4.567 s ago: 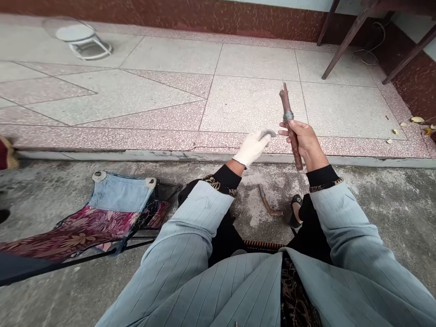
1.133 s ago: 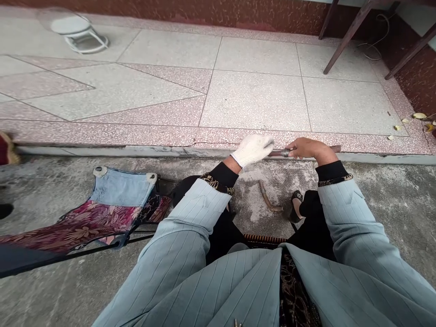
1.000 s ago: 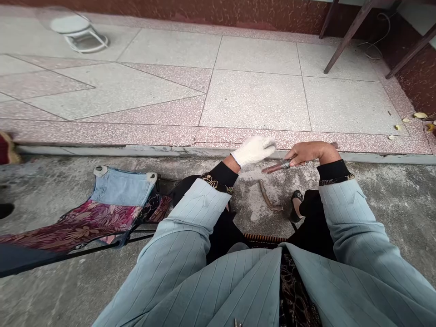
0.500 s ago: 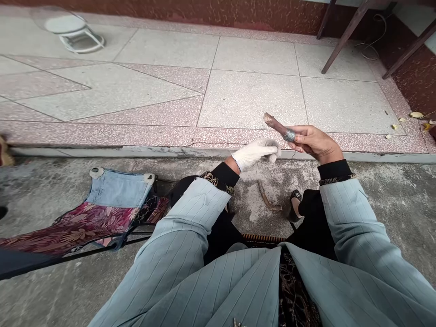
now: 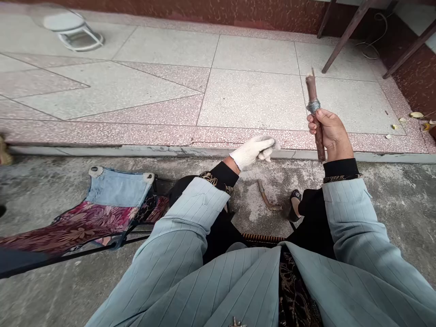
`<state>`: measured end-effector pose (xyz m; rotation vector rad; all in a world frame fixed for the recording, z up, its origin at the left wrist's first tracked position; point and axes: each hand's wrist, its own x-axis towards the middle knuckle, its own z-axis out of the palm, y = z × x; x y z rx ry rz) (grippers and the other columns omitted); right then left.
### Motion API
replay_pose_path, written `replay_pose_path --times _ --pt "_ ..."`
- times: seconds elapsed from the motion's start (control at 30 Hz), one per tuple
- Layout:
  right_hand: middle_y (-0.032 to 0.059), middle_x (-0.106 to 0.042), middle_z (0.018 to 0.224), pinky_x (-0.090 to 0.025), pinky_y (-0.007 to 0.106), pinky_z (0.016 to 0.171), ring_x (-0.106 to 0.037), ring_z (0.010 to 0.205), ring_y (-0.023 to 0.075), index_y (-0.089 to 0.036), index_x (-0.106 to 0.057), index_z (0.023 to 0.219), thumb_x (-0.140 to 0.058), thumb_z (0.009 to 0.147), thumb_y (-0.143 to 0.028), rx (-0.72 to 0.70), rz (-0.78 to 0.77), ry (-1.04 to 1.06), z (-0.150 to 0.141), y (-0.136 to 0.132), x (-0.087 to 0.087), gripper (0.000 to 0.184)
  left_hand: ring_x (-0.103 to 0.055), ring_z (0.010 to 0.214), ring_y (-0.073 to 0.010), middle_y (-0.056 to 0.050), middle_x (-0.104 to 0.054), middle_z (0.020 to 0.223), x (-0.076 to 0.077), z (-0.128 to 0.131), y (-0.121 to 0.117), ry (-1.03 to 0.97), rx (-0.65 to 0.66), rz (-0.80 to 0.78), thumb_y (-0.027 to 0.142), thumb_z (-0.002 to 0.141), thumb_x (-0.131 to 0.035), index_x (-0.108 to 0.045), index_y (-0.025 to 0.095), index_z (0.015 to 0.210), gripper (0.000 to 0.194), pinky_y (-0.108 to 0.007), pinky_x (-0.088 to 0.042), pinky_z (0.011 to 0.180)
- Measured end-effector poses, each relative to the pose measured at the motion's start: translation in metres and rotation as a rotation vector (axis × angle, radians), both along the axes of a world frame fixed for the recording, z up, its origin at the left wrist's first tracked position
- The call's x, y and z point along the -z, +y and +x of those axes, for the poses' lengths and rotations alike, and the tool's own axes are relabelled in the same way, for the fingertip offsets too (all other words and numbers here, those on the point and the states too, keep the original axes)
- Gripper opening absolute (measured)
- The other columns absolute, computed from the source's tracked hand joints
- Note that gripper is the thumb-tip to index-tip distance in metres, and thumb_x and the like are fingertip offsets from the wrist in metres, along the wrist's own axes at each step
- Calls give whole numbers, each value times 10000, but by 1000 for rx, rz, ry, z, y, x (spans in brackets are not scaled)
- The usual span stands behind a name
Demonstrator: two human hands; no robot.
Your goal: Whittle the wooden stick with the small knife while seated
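Observation:
My right hand [image 5: 329,134] is closed round a reddish-brown stick [image 5: 315,113] and holds it nearly upright. A band of grey wire [image 5: 313,106] is wound round the stick just above my fingers. My left hand [image 5: 254,151] wears a white glove, its fingers curled together as in a pinch; what it grips, if anything, is too fine to see. It hovers to the left of the stick, apart from it. A second, bent brown stick [image 5: 266,198] lies on the concrete between my feet.
A folding stool with a floral and denim seat [image 5: 91,213] lies on the concrete at my left. A raised tiled floor [image 5: 238,91] begins past a kerb. A white plastic stool [image 5: 73,29] stands far left, wooden furniture legs [image 5: 344,34] far right. Dry leaves [image 5: 416,115] lie at the right edge.
My right hand has swung the stick from lying level near my gloved hand up to upright and moved it right. My left hand has stayed almost in place.

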<state>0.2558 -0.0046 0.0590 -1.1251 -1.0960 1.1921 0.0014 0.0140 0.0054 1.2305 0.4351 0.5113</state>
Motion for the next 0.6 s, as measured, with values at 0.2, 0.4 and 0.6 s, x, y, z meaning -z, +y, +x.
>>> replay_pose_path --times 0.2,0.4,0.6 --pt "-12 -546 705 -390 188 435 -453 523 69 -201 -568 827 -701 802 -520 77 -34 -135 18 -1 0 346 -351 433 -49 62 -395 512 -7 -4 1 219 81 190 311 893 -538 -662 128 889 221 -189 -361 467" --pt "54 -630 774 -397 240 491 -502 570 113 -156 -693 1042 -617 869 -410 220 -134 -647 19 10 21 317 -414 503 -46 -3 -632 777 -25 -6 -7 373 63 438 267 822 -508 -675 143 848 210 -202 -327 495" --pt "94 -703 807 -414 297 599 -589 652 177 -165 -769 997 -662 804 -277 -485 -541 -1316 -1 16 34 248 -542 691 -120 -4 -664 798 -35 -12 0 567 -102 727 283 825 -461 -691 148 836 266 -245 -390 672"
